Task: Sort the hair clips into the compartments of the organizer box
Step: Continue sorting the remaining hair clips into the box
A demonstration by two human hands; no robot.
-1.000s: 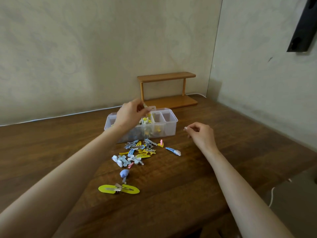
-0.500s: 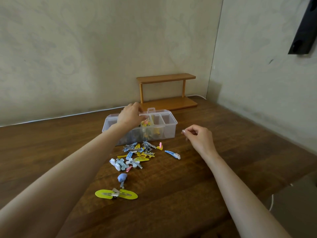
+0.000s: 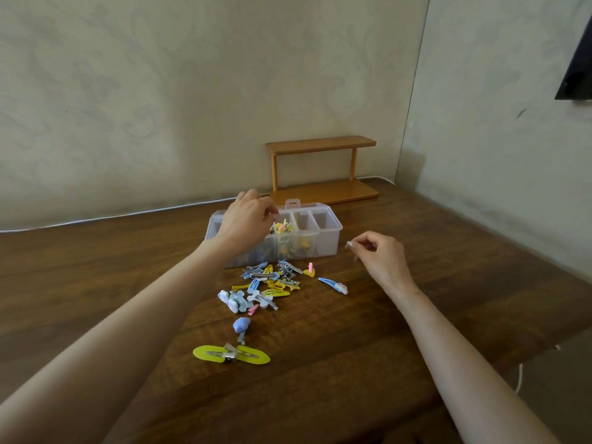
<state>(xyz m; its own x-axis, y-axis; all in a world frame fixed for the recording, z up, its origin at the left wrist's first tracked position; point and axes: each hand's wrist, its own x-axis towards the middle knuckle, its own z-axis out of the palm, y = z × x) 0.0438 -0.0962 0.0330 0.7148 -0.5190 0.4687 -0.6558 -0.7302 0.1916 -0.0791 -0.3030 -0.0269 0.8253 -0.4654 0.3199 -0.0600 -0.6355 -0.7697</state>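
Clear organizer box | yellow, blue clips | left grip unclear | right grip slack, empty

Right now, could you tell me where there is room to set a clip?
Bare table: left of the left forearm, right of the right hand, and nearer than the yellow clip. Crowded: the pile before the organizer box.
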